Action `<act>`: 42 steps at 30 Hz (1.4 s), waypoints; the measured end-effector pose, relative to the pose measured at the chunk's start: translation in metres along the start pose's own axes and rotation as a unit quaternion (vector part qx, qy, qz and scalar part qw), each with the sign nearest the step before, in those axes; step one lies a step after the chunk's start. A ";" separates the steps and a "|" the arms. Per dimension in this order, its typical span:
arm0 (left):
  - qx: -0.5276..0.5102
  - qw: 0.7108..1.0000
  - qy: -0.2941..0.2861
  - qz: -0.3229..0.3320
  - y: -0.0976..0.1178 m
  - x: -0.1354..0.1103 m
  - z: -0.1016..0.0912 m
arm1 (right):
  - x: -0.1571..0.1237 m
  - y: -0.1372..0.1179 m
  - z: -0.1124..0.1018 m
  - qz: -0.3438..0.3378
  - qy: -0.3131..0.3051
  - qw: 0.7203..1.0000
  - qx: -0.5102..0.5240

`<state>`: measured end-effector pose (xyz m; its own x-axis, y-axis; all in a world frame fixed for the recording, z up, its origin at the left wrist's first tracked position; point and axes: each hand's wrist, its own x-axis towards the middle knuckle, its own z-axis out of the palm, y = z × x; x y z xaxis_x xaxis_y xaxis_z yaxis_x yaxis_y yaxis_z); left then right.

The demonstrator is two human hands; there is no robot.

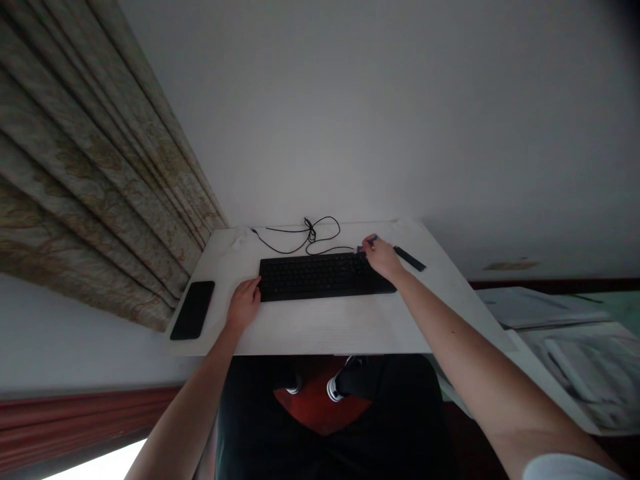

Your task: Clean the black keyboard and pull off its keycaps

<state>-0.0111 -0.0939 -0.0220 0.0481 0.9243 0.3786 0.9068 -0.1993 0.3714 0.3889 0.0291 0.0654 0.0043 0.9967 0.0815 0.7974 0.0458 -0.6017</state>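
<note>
- Pinched between the fingertips of the right hand (381, 258) is a small blue item (373, 240), its shape largely hidden by the fingers.
- Clock positions are taken from the middle of the keyboard (315, 275), which is laid flat on the white desk (320, 327), its length running from 9 to 3 o'clock.
- At 2 o'clock the right hand is held over the keyboard's far corner.
- At 8 o'clock the keyboard's left end is touched by the left hand (244, 303), fingers kept close together; whether the end is gripped or only steadied cannot be made out.
- At 12 o'clock, behind the keyboard, a black cable (311, 233) is bunched in loops, one end pointed toward 10 o'clock.
- At 3 o'clock a dark strip (411, 259) is set aslant, just beside the right hand.
- Between 8 and 9 o'clock a phone (193, 311) is placed near the desk's edge, well apart from the keyboard.
- Toward 10 o'clock a patterned curtain (100, 160) is hung in folds.
</note>
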 end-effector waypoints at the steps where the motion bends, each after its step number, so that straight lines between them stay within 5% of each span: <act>1: 0.000 1.000 -0.001 0.000 0.000 0.000 0.000 | -0.003 -0.014 0.013 -0.004 -0.010 0.997 0.072; 4: 0.000 1.000 -0.003 -0.001 0.001 0.001 -0.001 | -0.013 -0.063 0.059 -0.010 -0.059 0.968 0.243; 7: -0.003 1.000 0.001 -0.004 0.001 0.001 -0.001 | -0.022 -0.111 0.104 -0.021 -0.085 0.951 0.298; 12: -0.011 1.000 0.001 0.003 0.001 0.000 -0.001 | -0.025 -0.169 0.156 -0.011 -0.081 0.964 0.253; 17: -0.012 1.000 -0.005 0.004 0.001 0.000 -0.003 | -0.025 -0.197 0.169 -0.073 -0.099 0.986 0.108; 22: -0.026 1.000 0.007 0.007 0.002 -0.001 -0.003 | -0.022 -0.176 0.140 -0.087 -0.113 0.989 -0.044; 30: -0.026 1.000 0.002 0.002 0.001 -0.001 -0.002 | 0.001 -0.062 0.036 0.015 -0.089 0.975 -0.202; 35: -0.023 1.000 -0.002 0.000 0.000 0.000 -0.002 | 0.006 -0.002 -0.010 0.032 -0.062 0.971 -0.229; 39: -0.022 1.000 0.008 -0.002 0.001 0.000 -0.001 | 0.006 0.018 -0.027 0.053 -0.017 0.974 -0.219; 42: -0.024 1.000 0.008 -0.005 0.002 0.000 -0.001 | 0.003 -0.001 -0.012 0.050 0.015 0.986 -0.156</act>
<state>-0.0099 -0.0943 -0.0209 0.0321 0.9207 0.3889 0.8863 -0.2061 0.4147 0.3950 0.0308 0.0756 0.1057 0.9926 0.0601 0.9388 -0.0796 -0.3351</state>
